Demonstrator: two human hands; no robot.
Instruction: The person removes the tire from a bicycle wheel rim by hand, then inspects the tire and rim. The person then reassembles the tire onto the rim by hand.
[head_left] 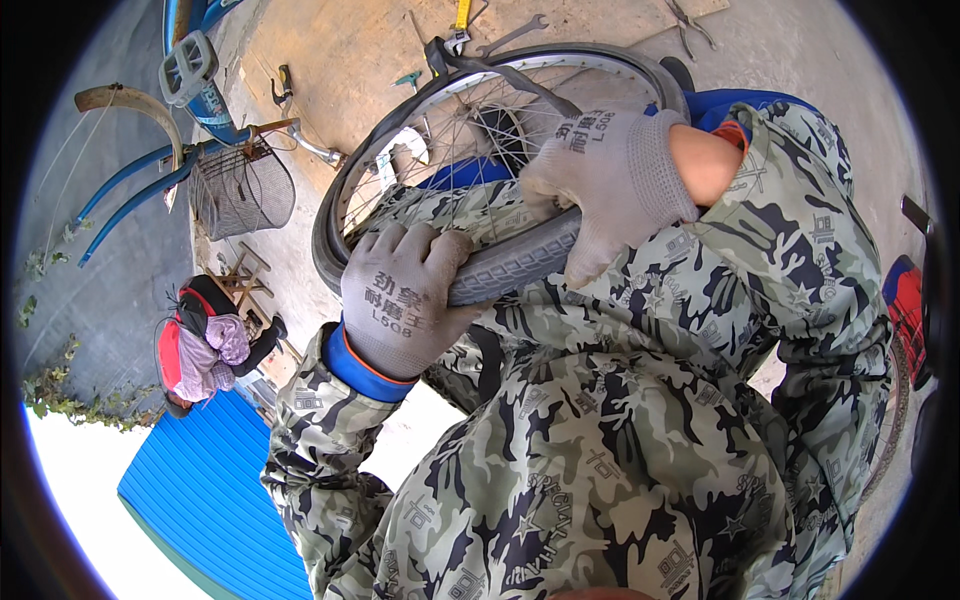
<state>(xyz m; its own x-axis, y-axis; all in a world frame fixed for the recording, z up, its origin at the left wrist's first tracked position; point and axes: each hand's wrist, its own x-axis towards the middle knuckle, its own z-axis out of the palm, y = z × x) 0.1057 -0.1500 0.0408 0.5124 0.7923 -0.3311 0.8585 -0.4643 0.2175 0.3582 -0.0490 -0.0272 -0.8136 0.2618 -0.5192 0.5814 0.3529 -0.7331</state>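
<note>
I hold a bicycle wheel (510, 260) above my camouflage-clad lap. My gloved left hand (400, 300) is closed on the tyre at its lower left, fingertips curled over the top. My gloved right hand (600, 185) grips the tyre on the right side, its thumb down along the tread and its fingers bent toward the spokes. A black inner tube (540, 95) hangs partly out of the tyre across the top of the wheel, running from its valve area at the upper middle toward my right hand, which hides its end.
A board (300, 50) with a wrench (510, 35), pliers (690, 20) and other tools lies beyond the wheel. At left are a blue bicycle frame (215, 110), wire basket (240, 190) and a person (195, 350) in red and purple. A red-and-blue object (905, 320) is at far right.
</note>
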